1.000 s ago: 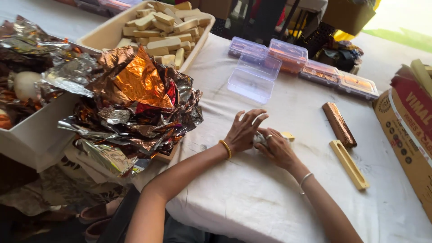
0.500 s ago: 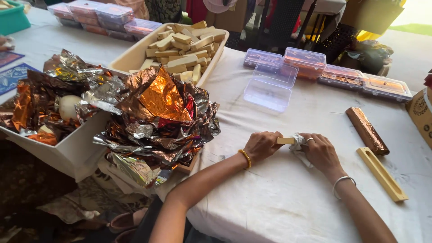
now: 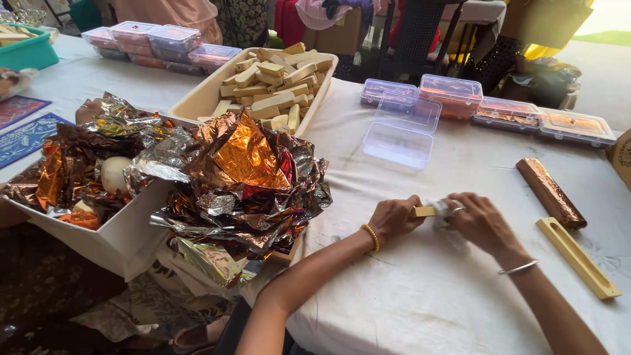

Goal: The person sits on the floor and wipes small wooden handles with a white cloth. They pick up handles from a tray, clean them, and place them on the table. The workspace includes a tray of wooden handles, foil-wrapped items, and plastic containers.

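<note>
Your left hand pinches the pale bar; it lies crosswise, pointing toward your right hand, which grips its wrapped end.

1. I see the desk under a plain white cloth.
2. The small bar between my hands is pale tan; the wrapper at its end is silvery.
3. My left wrist carries a yellow-orange beaded bracelet; my right wrist a thin silver bangle.
4. The foil heap is copper-orange, brown and silver, with flashes of red.
5. The wrapped stick is glossy brown-copper.
6. The wooden mould is light yellow.
7. The tray is cream, its bars beige.
8. The lidded boxes are clear, tinted lilac, with orange contents.
9. A teal tub sits far left.
</note>
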